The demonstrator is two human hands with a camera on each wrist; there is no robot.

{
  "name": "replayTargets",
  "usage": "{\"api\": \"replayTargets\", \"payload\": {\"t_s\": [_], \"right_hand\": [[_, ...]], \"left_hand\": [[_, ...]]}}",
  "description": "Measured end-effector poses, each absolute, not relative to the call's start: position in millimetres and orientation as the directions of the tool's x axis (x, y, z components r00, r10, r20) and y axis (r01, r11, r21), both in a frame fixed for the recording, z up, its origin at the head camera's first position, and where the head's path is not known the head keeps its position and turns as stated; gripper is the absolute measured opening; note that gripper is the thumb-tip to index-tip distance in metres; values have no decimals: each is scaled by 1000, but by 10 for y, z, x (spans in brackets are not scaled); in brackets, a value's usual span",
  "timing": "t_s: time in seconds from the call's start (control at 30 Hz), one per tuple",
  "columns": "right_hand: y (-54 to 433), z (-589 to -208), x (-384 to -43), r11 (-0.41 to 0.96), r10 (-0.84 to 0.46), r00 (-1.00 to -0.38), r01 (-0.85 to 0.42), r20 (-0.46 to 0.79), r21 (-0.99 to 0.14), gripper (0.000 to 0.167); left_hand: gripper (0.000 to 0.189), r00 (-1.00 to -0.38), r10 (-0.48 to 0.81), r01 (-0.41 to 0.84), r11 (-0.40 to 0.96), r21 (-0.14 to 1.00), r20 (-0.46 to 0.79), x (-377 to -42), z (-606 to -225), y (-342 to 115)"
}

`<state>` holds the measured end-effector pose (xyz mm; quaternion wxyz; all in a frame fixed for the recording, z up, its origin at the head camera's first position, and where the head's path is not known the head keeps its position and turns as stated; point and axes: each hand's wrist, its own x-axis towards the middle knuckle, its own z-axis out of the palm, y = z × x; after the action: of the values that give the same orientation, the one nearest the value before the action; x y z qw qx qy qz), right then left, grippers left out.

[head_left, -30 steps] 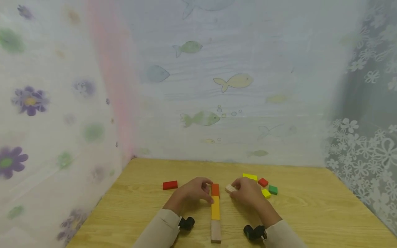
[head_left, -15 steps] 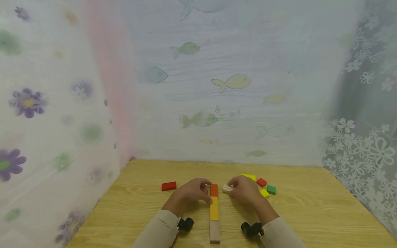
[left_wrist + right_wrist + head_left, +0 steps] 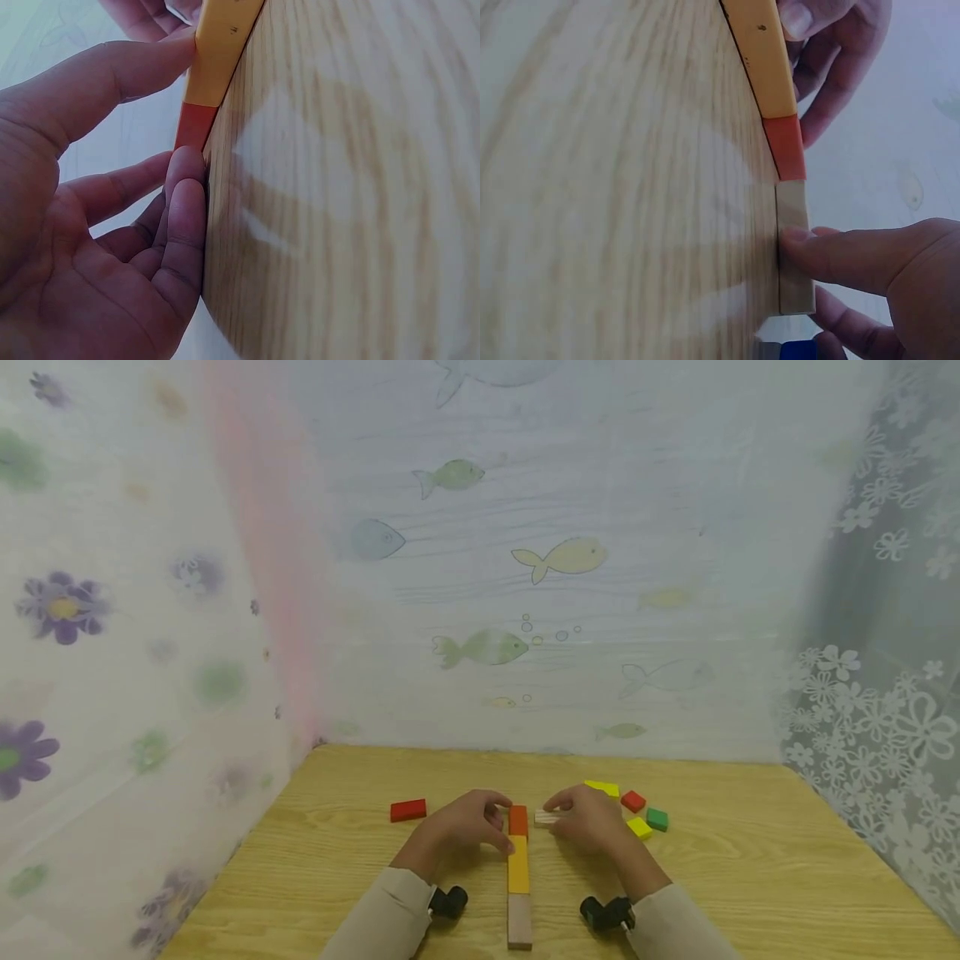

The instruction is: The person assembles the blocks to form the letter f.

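Leftward slides the striped wooden block [image 3: 545, 817], now just beside the orange-red block [image 3: 518, 820], pinched between the right hand's [image 3: 590, 818] thumb and fingers! Across the row, the left hand [image 3: 467, 823] holds its place: thumb against the yellow-orange block [image 3: 518, 865], index fingertip up at the orange-red one, a moderate gap between them, all on the left side. Nearest the person, a plain wooden block [image 3: 519, 922] finishes the straight line. Out right, a small red block [image 3: 633, 801], a green block [image 3: 657, 819] and two yellow pieces [image 3: 639, 828] cluster near the right hand; out left, a longer red block [image 3: 408, 810] lies alone on the wood-grain table [image 3: 750, 860].
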<state>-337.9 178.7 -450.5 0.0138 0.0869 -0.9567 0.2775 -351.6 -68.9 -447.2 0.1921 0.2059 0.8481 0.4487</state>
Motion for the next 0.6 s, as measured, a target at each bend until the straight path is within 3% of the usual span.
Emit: {"api": "replayTargets", "payload": {"t_s": [0.6], "right_hand": [[1719, -4540, -3380, 834, -208, -970, -244, 127, -494, 25]], "left_hand": [[75, -842, 524, 195, 514, 836, -125, -3510, -4460, -686]]}}
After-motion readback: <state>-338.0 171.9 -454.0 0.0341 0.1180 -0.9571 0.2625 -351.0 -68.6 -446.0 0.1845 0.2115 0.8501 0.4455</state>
